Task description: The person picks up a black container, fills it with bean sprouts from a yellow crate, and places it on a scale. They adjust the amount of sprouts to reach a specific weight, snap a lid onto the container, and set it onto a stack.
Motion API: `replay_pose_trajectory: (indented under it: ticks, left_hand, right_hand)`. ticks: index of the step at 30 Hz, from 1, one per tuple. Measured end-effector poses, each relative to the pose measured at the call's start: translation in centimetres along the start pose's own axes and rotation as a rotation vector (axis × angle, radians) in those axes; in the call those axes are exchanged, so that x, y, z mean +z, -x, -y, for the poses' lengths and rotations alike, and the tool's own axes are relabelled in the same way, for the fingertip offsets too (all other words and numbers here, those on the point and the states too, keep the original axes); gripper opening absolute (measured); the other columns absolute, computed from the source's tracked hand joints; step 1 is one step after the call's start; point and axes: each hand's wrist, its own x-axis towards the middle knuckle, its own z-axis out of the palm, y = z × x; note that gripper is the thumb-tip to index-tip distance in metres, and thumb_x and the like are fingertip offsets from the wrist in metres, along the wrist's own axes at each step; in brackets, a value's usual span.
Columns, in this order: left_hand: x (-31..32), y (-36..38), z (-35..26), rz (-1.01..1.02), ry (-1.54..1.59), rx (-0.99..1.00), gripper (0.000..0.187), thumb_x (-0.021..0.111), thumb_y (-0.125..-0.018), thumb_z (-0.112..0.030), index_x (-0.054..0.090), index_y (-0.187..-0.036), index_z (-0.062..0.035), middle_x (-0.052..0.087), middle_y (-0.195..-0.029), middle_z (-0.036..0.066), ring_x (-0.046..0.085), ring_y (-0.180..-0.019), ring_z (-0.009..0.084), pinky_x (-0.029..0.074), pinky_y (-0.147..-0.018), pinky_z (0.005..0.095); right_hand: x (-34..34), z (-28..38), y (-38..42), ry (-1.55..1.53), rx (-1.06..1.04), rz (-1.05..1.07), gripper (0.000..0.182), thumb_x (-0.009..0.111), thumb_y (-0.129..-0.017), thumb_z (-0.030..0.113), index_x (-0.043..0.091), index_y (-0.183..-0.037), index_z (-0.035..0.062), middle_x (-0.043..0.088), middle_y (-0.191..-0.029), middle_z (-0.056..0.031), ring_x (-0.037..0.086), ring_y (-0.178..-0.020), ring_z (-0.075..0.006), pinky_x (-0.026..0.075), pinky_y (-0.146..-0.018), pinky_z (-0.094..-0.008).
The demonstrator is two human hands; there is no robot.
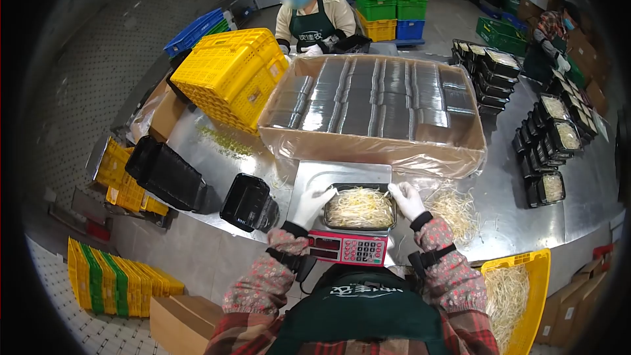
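A black plastic tray (360, 226) filled with bean sprouts (361, 207) rests on the metal pan of a red digital scale (348, 248). My left hand (314, 206), in a white glove, pinches the tray's left rim near its far corner. At the far right corner, my right hand (409, 200), gloved too, has its fingers closed on the rim. Loose sprouts (453, 213) lie on the steel table just right of the scale. Left of the scale stands an unfilled black tray (246, 202).
A large carton (368, 148) of stacked clear lids stands behind the scale. Yellow crates (227, 75) and stacked black trays (164, 174) are at left. Filled trays (552, 187) are piled at right. A yellow crate of sprouts (506, 306) is by my right side. A co-worker (314, 23) stands opposite.
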Motion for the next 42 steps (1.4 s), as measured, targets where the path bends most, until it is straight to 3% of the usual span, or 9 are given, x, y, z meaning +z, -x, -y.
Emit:
replay_pose_trajectory:
  ticks: [7, 14, 19, 22, 26, 34, 37, 38, 42]
  left_hand:
    - [-0.7, 5.0, 3.1, 0.176, 0.383, -0.323, 0.018, 0.065, -0.089, -0.002, 0.053, -0.102, -0.0016, 0.061, -0.097, 0.012, 0.068, -0.083, 0.0282, 0.061, -0.079, 0.0445]
    - [4.4, 2.7, 0.8, 0.165, 0.384, -0.111, 0.017, 0.061, -0.083, 0.007, 0.05, -0.083, -0.006, 0.061, -0.086, 0.01, 0.067, -0.074, 0.0242, 0.063, -0.067, 0.0405]
    - [7.8, 1.1, -1.2, 0.312, 0.165, -0.05, 0.019, 0.061, -0.081, 0.007, 0.047, -0.08, -0.0057, 0.052, -0.078, 0.003, 0.063, -0.067, 0.0178, 0.06, -0.062, 0.0327]
    - [13.3, 1.2, -1.9, 0.52, 0.112, -0.048, 0.019, 0.064, -0.086, -0.001, 0.054, -0.102, -0.0026, 0.058, -0.091, 0.006, 0.064, -0.081, 0.0155, 0.057, -0.074, 0.0289]
    - [19.7, 0.4, -3.9, 0.713, 0.285, 0.002, 0.07, 0.066, -0.092, -0.013, 0.026, -0.148, 0.0016, 0.056, -0.123, 0.014, 0.061, -0.11, 0.0246, 0.052, -0.093, 0.036]
    - [18.1, -2.5, -3.4, 0.405, 0.196, 0.023, 0.039, 0.056, -0.098, -0.018, 0.049, -0.132, 0.0012, 0.064, -0.113, 0.016, 0.067, -0.095, 0.0262, 0.056, -0.081, 0.0367]
    - [16.9, -2.3, -3.6, 0.325, 0.144, 0.055, 0.037, 0.056, -0.098, -0.017, 0.051, -0.131, 0.0001, 0.065, -0.111, 0.013, 0.068, -0.093, 0.0234, 0.056, -0.079, 0.0346]
    - [16.0, -2.4, -3.3, 0.256, 0.122, 0.068, 0.037, 0.056, -0.098, -0.017, 0.052, -0.131, -0.0002, 0.066, -0.111, 0.012, 0.067, -0.092, 0.0223, 0.056, -0.079, 0.034]
    - [9.9, -1.8, -2.0, -0.044, 0.106, 0.07, 0.036, 0.057, -0.098, -0.015, 0.052, -0.131, -0.0019, 0.064, -0.113, 0.009, 0.065, -0.088, 0.0157, 0.055, -0.073, 0.0304]
  right_hand:
    - [-1.7, 1.2, 7.0, -0.549, 0.47, 0.272, 0.029, 0.07, -0.089, 0.01, 0.041, -0.094, 0.0081, 0.066, -0.074, -0.0125, 0.069, -0.056, -0.0242, 0.052, -0.037, -0.0322]
    - [-4.5, 1.6, 8.7, -0.42, 0.279, 0.148, 0.025, 0.065, -0.09, 0.001, 0.041, -0.091, 0.007, 0.066, -0.076, -0.014, 0.069, -0.054, -0.0253, 0.05, -0.035, -0.0298]
    - [-11.7, 8.1, 9.0, 0.085, -0.031, -0.032, 0.048, 0.081, -0.08, 0.024, 0.052, -0.111, 0.0005, 0.056, -0.084, -0.0037, 0.049, -0.082, -0.0102, 0.045, -0.076, -0.0249]
    - [-15.9, 8.7, 9.7, 0.25, -0.146, 0.09, 0.041, 0.073, -0.088, 0.02, 0.06, -0.12, -0.0006, 0.062, -0.09, -0.0033, 0.056, -0.085, -0.0108, 0.048, -0.076, -0.0248]
    - [-26.1, 3.8, 12.3, -0.087, 0.062, -0.359, 0.03, 0.068, -0.09, 0.013, 0.061, -0.114, -0.0038, 0.068, -0.095, -0.0054, 0.062, -0.085, -0.0113, 0.051, -0.078, -0.025]
    - [-55.3, -7.6, 8.9, -0.372, -0.423, -1.506, 0.018, 0.068, -0.087, 0.008, 0.062, -0.101, -0.0011, 0.067, -0.085, -0.0085, 0.062, -0.063, -0.0153, 0.05, -0.054, -0.0289]
    - [-57.5, -6.4, 7.2, -0.435, 0.091, -1.573, 0.022, 0.07, -0.087, 0.011, 0.062, -0.103, -0.0017, 0.067, -0.085, -0.0103, 0.065, -0.066, -0.0181, 0.055, -0.055, -0.0331]
    - [-62.6, -13.6, 6.2, -0.037, 0.041, -1.631, 0.027, 0.071, -0.088, 0.017, 0.062, -0.105, -0.002, 0.067, -0.086, -0.0109, 0.066, -0.068, -0.0187, 0.056, -0.055, -0.0352]
    - [-59.5, -8.5, 5.5, -0.421, 0.045, -1.643, 0.039, 0.069, -0.09, 0.034, 0.06, -0.108, 0.0014, 0.066, -0.08, -0.0072, 0.062, -0.057, -0.0174, 0.052, -0.046, -0.0338]
